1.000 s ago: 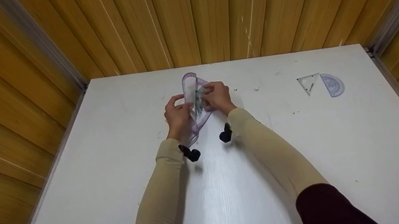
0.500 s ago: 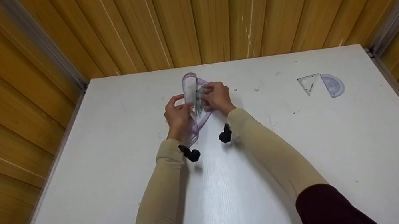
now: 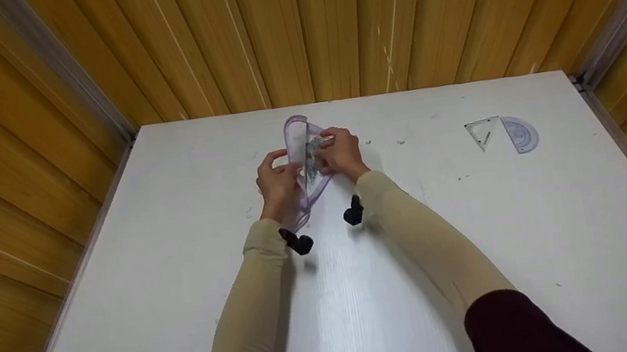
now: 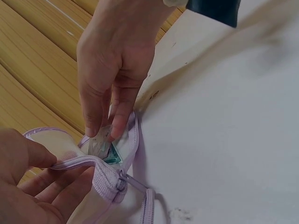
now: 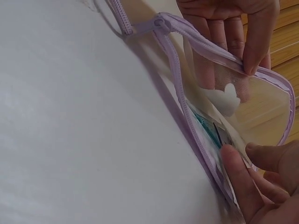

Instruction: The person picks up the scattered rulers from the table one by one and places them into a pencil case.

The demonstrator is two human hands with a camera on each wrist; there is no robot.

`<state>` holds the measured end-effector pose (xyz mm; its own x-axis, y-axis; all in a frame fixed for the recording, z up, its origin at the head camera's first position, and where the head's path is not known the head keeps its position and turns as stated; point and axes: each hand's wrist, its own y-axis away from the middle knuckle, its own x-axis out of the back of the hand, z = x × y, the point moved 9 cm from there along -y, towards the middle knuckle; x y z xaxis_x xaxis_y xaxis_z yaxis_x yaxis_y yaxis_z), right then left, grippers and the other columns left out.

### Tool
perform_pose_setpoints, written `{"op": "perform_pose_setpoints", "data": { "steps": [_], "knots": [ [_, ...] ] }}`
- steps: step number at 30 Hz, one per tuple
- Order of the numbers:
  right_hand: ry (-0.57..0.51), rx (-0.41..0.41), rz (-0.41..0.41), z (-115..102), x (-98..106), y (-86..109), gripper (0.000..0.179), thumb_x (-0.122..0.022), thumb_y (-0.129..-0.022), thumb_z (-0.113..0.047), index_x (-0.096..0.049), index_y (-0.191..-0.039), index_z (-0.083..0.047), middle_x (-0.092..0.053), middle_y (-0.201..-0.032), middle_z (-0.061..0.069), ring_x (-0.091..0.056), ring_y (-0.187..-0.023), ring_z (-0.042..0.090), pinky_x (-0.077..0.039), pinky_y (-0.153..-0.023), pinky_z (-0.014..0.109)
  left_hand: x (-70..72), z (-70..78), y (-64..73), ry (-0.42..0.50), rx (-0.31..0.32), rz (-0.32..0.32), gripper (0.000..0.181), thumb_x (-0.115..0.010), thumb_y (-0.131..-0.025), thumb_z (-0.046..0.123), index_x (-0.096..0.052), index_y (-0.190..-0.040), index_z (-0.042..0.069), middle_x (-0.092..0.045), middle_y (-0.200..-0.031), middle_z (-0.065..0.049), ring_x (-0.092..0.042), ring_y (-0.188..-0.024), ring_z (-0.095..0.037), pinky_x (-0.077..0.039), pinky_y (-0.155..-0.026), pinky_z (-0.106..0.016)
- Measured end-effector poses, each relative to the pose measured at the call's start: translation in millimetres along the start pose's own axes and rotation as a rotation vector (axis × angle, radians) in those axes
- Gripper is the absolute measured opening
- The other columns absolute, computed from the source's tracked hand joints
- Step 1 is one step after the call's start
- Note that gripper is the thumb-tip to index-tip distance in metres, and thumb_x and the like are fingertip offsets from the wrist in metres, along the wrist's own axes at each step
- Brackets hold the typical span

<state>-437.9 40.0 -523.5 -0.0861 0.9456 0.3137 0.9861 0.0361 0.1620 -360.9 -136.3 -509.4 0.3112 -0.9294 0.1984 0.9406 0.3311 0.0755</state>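
A mesh zip pouch (image 3: 296,135) with lilac edging stands with its mouth spread in the head view. My left hand (image 3: 278,183) pinches one zipped edge between thumb and fingers. My right hand (image 3: 341,153) reaches down into the mouth, its fingertips pinching a clear flat plastic piece (image 4: 98,145), partly hidden by the fingers. Beside that piece, a teal-edged flat thing (image 5: 205,126) lies inside the pouch. The zip pull (image 4: 133,182) hangs at one end of the opening. A white patch (image 5: 228,100) shows on the mesh in the right wrist view.
On the white table (image 3: 179,287), a clear set square (image 3: 483,133) and a bluish protractor (image 3: 521,135) lie side by side at the right. Wood-look panels (image 3: 326,21) rise behind the table and along both sides.
Both hands and the pouch hold nearly the same place; the whole head view has shifted very slightly. The set square and protractor lie as before.
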Motion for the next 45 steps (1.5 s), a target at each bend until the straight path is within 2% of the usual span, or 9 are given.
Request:
{"op": "perform_pose_setpoints", "data": {
  "steps": [6, 11, 21, 26, 29, 33, 36, 41, 45],
  "knots": [
    [0.006, -0.026, 0.003, 0, 2, 2.2, 0.049, -0.077, -0.090, -0.002, -0.061, -0.137, -0.006, -0.074, -0.112, 0.012, -0.074, -0.076, 0.022, -0.059, -0.057, 0.033, -0.1, 0.3, 0.7, -0.002, -0.001, -0.003, 0.037, -0.071, -0.094, 0.007, -0.065, -0.130, 0.009, -0.077, -0.100, -0.012, -0.073, -0.082, -0.022, -0.051, -0.061, -0.029],
    [0.036, -0.050, 0.000, -1, 5, 4.3, 0.049, -0.075, -0.093, -0.006, -0.059, -0.140, -0.008, -0.073, -0.110, 0.009, -0.074, -0.078, 0.021, -0.059, -0.059, 0.032, -0.1, -0.5, 1.1, 0.009, 0.001, -0.008, 0.038, -0.070, -0.095, 0.008, -0.064, -0.133, 0.008, -0.077, -0.102, -0.013, -0.073, -0.085, -0.023, -0.051, -0.062, -0.029],
    [0.097, -0.033, 0.024, -11, 12, 9.5, 0.051, -0.074, -0.094, -0.009, -0.059, -0.142, -0.007, -0.074, -0.107, 0.013, -0.076, -0.079, 0.026, -0.060, -0.061, 0.036, -1.5, -0.3, 1.0, 0.016, -0.016, -0.021, 0.041, -0.069, -0.095, 0.009, -0.063, -0.135, 0.007, -0.077, -0.101, -0.013, -0.072, -0.080, -0.024, -0.053, -0.062, -0.030],
    [0.131, -0.045, 0.029, -13, 14, 11.0, 0.049, -0.073, -0.095, -0.012, -0.060, -0.141, -0.008, -0.073, -0.107, 0.012, -0.076, -0.078, 0.025, -0.060, -0.063, 0.035, -1.5, -1.2, 1.1, 0.014, -0.001, -0.018, 0.040, -0.070, -0.095, 0.010, -0.064, -0.134, 0.008, -0.077, -0.102, -0.012, -0.072, -0.082, -0.024, -0.053, -0.063, -0.031],
    [0.150, -0.041, 0.030, -16, 15, 13.0, 0.049, -0.073, -0.095, -0.013, -0.060, -0.141, -0.008, -0.073, -0.110, 0.013, -0.075, -0.081, 0.024, -0.060, -0.066, 0.036, -1.1, -1.3, 1.8, 0.017, 0.015, -0.013, 0.039, -0.071, -0.094, 0.010, -0.064, -0.133, 0.010, -0.077, -0.101, -0.011, -0.072, -0.083, -0.024, -0.053, -0.065, -0.032],
    [0.179, -0.029, 0.043, -19, 17, 15.2, 0.047, -0.073, -0.095, -0.016, -0.062, -0.140, -0.008, -0.068, -0.125, 0.012, -0.068, -0.094, 0.022, -0.057, -0.074, 0.034, -1.0, -1.8, 3.1, 0.034, 0.032, -0.014, 0.038, -0.071, -0.095, 0.010, -0.064, -0.132, 0.012, -0.076, -0.102, -0.010, -0.072, -0.087, -0.024, -0.054, -0.069, -0.034],
    [0.185, -0.024, 0.041, -20, 18, 16.3, 0.045, -0.072, -0.095, -0.017, -0.062, -0.139, -0.008, -0.065, -0.131, 0.011, -0.066, -0.098, 0.022, -0.056, -0.078, 0.033, -1.2, -3.4, 3.3, 0.041, 0.043, -0.016, 0.039, -0.071, -0.095, 0.011, -0.064, -0.133, 0.013, -0.076, -0.104, -0.009, -0.072, -0.088, -0.025, -0.054, -0.071, -0.036],
    [0.150, -0.015, 0.030, -20, 18, 17.8, 0.047, -0.072, -0.095, -0.014, -0.061, -0.140, -0.007, -0.069, -0.122, 0.014, -0.073, -0.090, 0.024, -0.057, -0.071, 0.032, -2.0, -5.5, 2.0, 0.030, 0.049, -0.017, 0.038, -0.071, -0.095, 0.012, -0.064, -0.132, 0.015, -0.076, -0.103, -0.008, -0.071, -0.088, -0.024, -0.055, -0.072, -0.036],
    [0.129, 0.003, 0.034, -20, 20, 18.4, 0.048, -0.072, -0.094, -0.012, -0.061, -0.140, -0.007, -0.072, -0.113, 0.014, -0.076, -0.087, 0.028, -0.056, -0.064, 0.028, -1.6, -3.5, 1.2, 0.007, 0.024, -0.015, 0.037, -0.071, -0.095, 0.011, -0.065, -0.131, 0.014, -0.077, -0.102, -0.009, -0.071, -0.085, -0.022, -0.053, -0.068, -0.032]
  ]
}}
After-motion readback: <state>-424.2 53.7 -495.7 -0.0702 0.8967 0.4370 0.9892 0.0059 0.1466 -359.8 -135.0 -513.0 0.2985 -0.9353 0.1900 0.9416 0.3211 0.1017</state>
